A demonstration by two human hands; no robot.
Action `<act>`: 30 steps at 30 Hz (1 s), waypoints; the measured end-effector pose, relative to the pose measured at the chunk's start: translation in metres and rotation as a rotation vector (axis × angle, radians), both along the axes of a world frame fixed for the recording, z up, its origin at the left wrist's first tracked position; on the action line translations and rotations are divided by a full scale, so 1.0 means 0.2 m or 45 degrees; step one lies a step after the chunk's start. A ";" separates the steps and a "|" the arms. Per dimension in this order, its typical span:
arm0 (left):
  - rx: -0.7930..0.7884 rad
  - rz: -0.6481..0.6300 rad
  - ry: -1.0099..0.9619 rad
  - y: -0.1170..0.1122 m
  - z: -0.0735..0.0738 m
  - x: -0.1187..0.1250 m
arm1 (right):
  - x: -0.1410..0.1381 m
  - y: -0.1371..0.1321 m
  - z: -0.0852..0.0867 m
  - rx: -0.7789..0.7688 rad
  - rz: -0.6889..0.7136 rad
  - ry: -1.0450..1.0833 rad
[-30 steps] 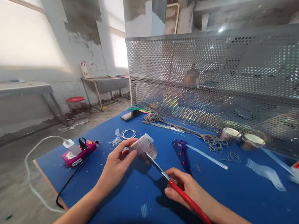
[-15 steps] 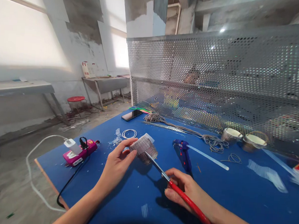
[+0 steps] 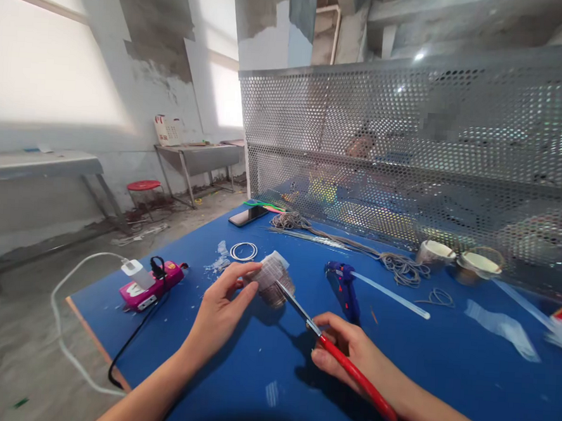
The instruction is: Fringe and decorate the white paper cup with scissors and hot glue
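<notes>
My left hand [image 3: 227,306] pinches the edge of a small cup [image 3: 271,280] between thumb and fingers. Its side is grey-brown with a woven look, and a whitish rim shows at the top. Held just above the table, the cup is tilted. My right hand [image 3: 353,351] grips red-handled scissors [image 3: 348,364], seen almost edge-on. Their narrow metal tips touch or lie against the cup's side; I cannot tell which. A blue glue gun [image 3: 343,287] with a clear glue stick lies beyond my right hand. Behind the cup is a white ring of cord [image 3: 243,251].
On the blue table [image 3: 232,385], a pink power strip [image 3: 150,285] sits left with cables. Towards the back are a phone [image 3: 247,216], grey cord [image 3: 401,269] and two small cups [image 3: 478,266]. A perforated metal screen [image 3: 408,148] stands behind, with a person partly visible through it.
The scissors and my right hand have shifted very slightly to the right, and the cup has turned or tilted a little. My left hand keeps its hold.
</notes>
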State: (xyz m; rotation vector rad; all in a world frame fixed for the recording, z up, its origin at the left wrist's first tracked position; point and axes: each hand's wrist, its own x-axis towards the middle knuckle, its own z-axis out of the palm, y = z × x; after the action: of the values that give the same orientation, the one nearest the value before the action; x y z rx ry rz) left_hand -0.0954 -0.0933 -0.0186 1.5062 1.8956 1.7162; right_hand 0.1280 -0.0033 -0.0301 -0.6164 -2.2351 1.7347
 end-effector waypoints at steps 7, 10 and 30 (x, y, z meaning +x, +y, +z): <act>-0.015 -0.026 0.012 0.00 0.01 0.01 | 0.00 0.00 -0.02 0.069 -0.026 -0.015; -0.001 -0.027 0.008 0.00 0.01 0.01 | 0.00 0.00 -0.03 0.114 -0.044 -0.025; -0.126 -0.268 -0.044 0.05 -0.02 0.09 | 0.10 -0.04 0.03 0.291 -0.229 -0.156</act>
State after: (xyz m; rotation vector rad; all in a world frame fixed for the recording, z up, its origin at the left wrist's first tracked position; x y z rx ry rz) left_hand -0.0768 -0.0831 -0.0223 1.5652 1.7090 1.5251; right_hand 0.1474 -0.0105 -0.0237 -0.8602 -2.3328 1.3663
